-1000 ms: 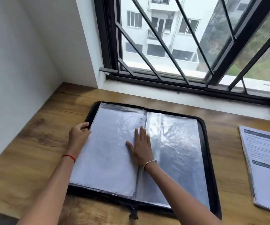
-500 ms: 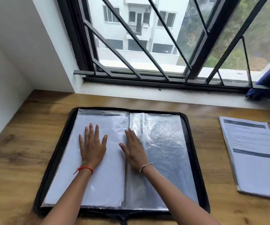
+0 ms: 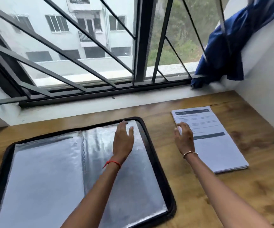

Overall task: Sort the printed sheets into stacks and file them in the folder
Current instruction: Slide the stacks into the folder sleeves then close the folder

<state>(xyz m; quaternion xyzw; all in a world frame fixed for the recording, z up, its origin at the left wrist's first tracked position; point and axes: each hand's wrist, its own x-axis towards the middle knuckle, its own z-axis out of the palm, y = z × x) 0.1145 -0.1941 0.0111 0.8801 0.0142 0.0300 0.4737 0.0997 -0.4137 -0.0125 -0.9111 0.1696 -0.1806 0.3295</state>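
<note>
Folder point(image 3: 155, 162): black, zip-edged, lying open and flat on the counter point(image 3: 231, 195), left of centre.
Sleeves: 2 clear plastic pages face up, the left page point(image 3: 47, 170) and the right page point(image 3: 133, 183), glossy with window glare and joined at a spiral binding point(image 3: 83, 153).
Printed sheets point(image 3: 215, 145): 1 neat stack on the counter to the right of the folder, apart from it, turned at a slight angle. The top sheet has dark header bars and lines of text too small to read.
Left hand point(image 3: 123, 139): fingers straight and spread, holding nothing, over the upper right part of the right page, fingertips near the folder's far right corner. I cannot tell whether the palm touches the plastic.
Right hand point(image 3: 184, 137): fingers loosely bent, gripping nothing, fingertips at the left edge of the stack near its top. I cannot tell whether they touch it.
Hands: well apart, 1 over the folder, 1 at the sheets.
Wrists: red thread point(image 3: 112, 162) on the left, bead bracelet point(image 3: 189, 153) on the right.
Behind: white sill point(image 3: 100, 104), barred window point(image 3: 83, 46), blue cloth point(image 3: 228, 46) bunched at the right end.
</note>
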